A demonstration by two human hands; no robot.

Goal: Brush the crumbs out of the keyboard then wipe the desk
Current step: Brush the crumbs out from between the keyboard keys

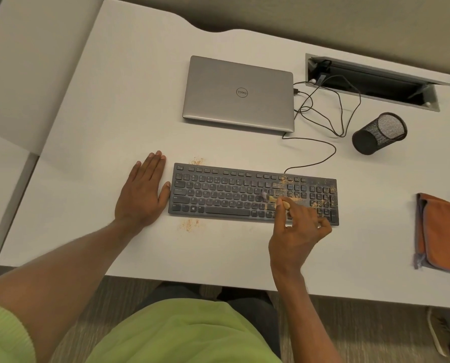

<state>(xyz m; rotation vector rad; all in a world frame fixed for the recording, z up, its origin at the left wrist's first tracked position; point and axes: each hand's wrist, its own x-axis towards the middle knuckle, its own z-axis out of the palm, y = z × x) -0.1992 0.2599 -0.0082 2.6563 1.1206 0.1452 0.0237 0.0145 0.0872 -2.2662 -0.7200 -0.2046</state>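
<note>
Head view: keyboard [254, 195] lies mid tabletop [113, 113]. Left hand [142, 192] laid flat, fingers straight, thumb side against keyboard's left end, judged as brace against sliding. Small brush [273, 199] pinched in right hand [297, 226], bristles on keys right of centre. Crumbs [320, 191] thickest over number pad, so brushing judged unfinished. Orange cloth [441, 231] parked far right, untouched, for wiping.

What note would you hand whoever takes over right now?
Left hand flat on the desk beside the keyboard's left end. Right hand pinches a small brush, bristles on the keys right of the letters.
Done: left keys look crumb-free; crumbs lie on the desk by that end.
Left: crumbs over the number pad; wipe with the orange cloth, untouched at the desk's right.
</note>
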